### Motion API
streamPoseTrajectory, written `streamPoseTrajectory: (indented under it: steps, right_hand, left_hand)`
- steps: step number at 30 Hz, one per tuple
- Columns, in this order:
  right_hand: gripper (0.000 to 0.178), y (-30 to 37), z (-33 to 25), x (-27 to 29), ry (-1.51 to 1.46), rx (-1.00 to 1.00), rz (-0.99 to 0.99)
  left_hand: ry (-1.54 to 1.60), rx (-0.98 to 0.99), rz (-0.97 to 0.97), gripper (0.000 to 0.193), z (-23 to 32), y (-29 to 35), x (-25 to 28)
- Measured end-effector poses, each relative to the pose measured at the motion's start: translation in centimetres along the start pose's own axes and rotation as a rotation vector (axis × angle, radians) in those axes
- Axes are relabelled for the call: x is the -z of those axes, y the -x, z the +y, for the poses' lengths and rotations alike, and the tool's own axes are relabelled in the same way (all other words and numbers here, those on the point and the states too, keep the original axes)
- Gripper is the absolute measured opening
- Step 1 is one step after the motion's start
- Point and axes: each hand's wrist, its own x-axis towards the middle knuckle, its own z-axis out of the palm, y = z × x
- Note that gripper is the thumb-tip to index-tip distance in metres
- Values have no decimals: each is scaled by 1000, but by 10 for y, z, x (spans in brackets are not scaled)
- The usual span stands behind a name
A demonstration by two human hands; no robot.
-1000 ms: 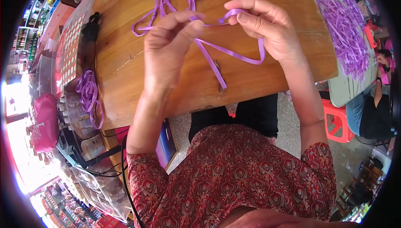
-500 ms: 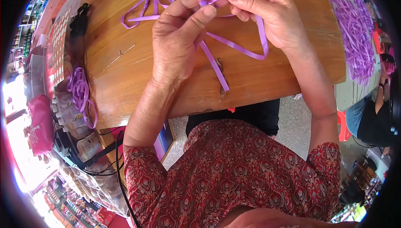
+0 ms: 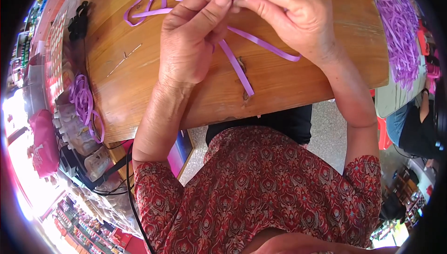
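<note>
Over the far part of the wooden table point(image 3: 186, 107), my left hand point(image 3: 188, 37) pinches a narrow purple ribbon point(image 3: 236, 67) between thumb and forefinger. My right hand point(image 3: 293, 19) meets it there, its thumb and fingertips closed at the same spot on the ribbon. The fingers hide the pinched part, so its shape cannot be made out. One ribbon end hangs below my left hand toward the table's near edge, and a loop runs out under my right hand. More of the purple ribbon lies in loose loops beyond my left hand.
A thin, pale stick-like piece point(image 3: 125, 60) lies on the table's left side. At the left edge hangs a purple ribbon bundle point(image 3: 83, 102), near a black item point(image 3: 79, 21). A large ribbon heap point(image 3: 398, 35) covers the side table at right, where another person point(image 3: 414, 123) sits.
My right fingertips have come in against my left ones, covering the small ribbon stretch that showed between them. The loop under my right hand has partly drawn in. The view has shifted slightly.
</note>
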Motion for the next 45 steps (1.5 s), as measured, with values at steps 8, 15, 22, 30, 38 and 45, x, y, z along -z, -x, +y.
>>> streamPoseTrajectory:
  steps: [8,15,22,30,38,45]
  right_hand:
    - [10,7,6,6,-430,-463,44]
    - [16,6,1,6,-513,-538,-19]
    - [21,10,14,-1,-259,-212,-4]
    - [15,6,-1,-2,-286,-487,-39]
    - [18,4,-8,-4,-223,-348,-24]
    - [18,1,-9,-1,-158,-394,-68]
  left_hand:
    - [38,-4,-90,25,-4,-2,17]
    - [51,31,-120,28,1,4,14]
    - [114,42,-141,16,-3,1,16]
    - [-62,5,0,20,3,11,-2]
    - [32,-4,-7,10,-2,8,8]
    - [-15,27,7,10,-1,9,8]
